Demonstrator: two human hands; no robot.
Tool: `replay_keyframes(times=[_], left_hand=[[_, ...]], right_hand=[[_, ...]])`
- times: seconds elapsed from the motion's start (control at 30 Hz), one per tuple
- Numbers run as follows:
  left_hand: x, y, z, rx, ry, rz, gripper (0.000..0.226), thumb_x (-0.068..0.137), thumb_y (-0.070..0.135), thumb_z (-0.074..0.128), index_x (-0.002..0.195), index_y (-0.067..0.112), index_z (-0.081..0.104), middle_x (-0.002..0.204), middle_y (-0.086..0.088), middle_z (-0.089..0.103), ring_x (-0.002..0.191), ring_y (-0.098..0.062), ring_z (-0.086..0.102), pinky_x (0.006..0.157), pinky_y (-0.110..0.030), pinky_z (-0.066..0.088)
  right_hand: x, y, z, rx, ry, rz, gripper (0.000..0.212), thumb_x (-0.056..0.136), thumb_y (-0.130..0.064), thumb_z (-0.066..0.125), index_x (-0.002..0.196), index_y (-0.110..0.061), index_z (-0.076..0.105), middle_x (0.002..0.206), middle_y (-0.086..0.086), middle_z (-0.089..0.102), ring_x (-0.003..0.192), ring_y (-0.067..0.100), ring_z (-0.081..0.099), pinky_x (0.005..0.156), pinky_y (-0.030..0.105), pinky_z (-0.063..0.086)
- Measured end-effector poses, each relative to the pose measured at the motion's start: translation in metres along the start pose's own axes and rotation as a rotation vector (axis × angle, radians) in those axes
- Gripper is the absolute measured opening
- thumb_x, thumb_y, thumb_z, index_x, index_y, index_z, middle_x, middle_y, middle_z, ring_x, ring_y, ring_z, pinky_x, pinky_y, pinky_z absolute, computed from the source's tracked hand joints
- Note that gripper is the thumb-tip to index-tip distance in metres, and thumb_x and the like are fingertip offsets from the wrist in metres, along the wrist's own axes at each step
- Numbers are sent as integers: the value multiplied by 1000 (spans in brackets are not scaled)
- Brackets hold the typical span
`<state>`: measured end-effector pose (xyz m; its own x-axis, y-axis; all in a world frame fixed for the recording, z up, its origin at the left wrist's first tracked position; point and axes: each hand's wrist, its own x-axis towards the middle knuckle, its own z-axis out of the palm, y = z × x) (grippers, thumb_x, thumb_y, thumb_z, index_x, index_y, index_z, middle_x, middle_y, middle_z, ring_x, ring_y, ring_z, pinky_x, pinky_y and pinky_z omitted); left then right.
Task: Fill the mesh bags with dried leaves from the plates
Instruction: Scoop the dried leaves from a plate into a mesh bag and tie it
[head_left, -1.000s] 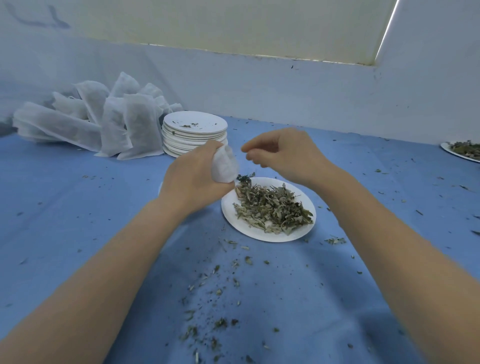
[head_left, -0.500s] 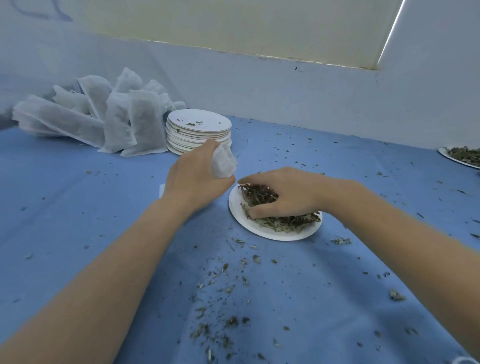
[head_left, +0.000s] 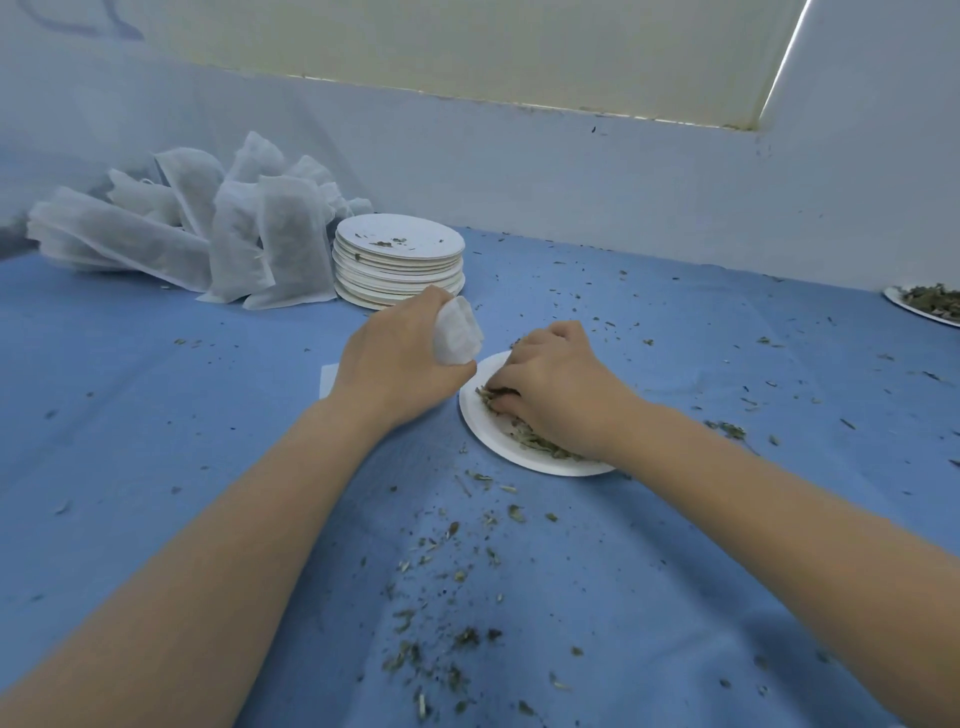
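Observation:
A white paper plate (head_left: 485, 426) lies on the blue cloth in the middle, with dried leaves (head_left: 535, 442) on it. My right hand (head_left: 556, 387) lies on the heap, its fingers curled into the leaves and gripping a bunch; the hand hides much of the pile. Just left of the plate, my left hand (head_left: 400, 364) grips a white mesh bag (head_left: 457, 332), whose top sticks up out of the fist. The bag's lower part is hidden in my palm.
Several filled mesh bags (head_left: 218, 234) lean at the back left beside a stack of empty plates (head_left: 399, 265). Another plate with leaves (head_left: 930, 304) sits at the right edge. Leaf crumbs (head_left: 447, 597) are scattered over the cloth. A wall runs along the back.
My right hand came down from beside the bag's top onto the plate and closed its fingers into the leaves. My left hand with the bag stayed where it was.

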<state>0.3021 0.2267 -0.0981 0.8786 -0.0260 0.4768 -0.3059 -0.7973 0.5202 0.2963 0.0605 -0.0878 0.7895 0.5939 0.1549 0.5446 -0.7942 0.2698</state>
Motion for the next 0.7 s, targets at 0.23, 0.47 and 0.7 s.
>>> replay_keyframes(times=[0.23,0.47,0.7], left_hand=[[0,0,0,36,-20,9,43,70,32,65,110,23,50,91,10,51,81,-14,41,67,-28,30],[-4,13,8,68,-59,115,56,67,36,69,118,24,49,109,4,59,95,-22,54,69,-28,34],[-7,21,13,-29,-25,146,42,65,38,69,91,30,37,74,17,43,74,-15,47,54,-27,32]], right_hand=[[-5,26,-35,488,211,163,23,95,-20,52,111,-14,68,104,5,61,91,18,56,82,22,39],[-4,19,-49,559,174,76,17,88,-12,63,102,-16,73,91,0,63,69,16,62,77,26,46],[-4,14,-56,749,85,96,23,85,-14,65,102,-28,73,83,-6,71,72,4,58,69,19,45]])
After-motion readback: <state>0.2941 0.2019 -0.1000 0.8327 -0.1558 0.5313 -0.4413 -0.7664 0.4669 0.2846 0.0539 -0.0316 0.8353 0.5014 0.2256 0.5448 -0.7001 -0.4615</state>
